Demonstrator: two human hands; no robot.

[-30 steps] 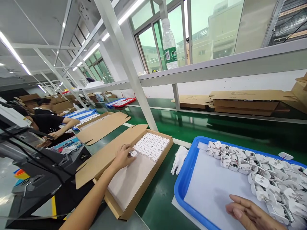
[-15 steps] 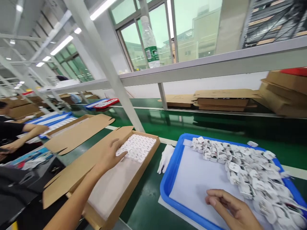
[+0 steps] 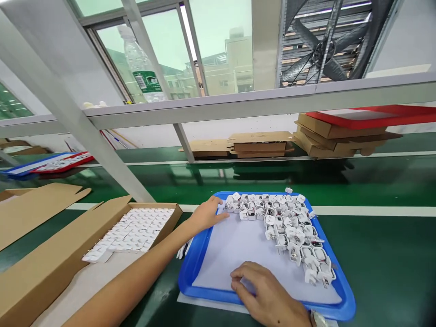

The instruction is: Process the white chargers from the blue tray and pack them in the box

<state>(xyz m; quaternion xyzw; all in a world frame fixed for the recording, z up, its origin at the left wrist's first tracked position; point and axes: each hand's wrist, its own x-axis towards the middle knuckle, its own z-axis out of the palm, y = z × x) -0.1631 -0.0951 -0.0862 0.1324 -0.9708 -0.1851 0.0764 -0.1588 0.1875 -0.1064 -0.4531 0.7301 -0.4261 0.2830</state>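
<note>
Your left hand (image 3: 206, 215) is at the far left corner of the blue tray (image 3: 345, 297), its grip wide, thumb and fingers parted beside the white plug housings (image 3: 296, 227); whether they touch, you cannot tell. Those housings lie heaped along the tray's far and right sides, on white lining paper (image 3: 235, 254). Your right hand (image 3: 260, 288) is curled over the tray's near side, grip narrow, with nothing visible in it. Left of the tray, on the green tabletop (image 3: 384, 259), an open cardboard box (image 3: 172, 222) holds rows of white pieces (image 3: 132, 229).
</note>
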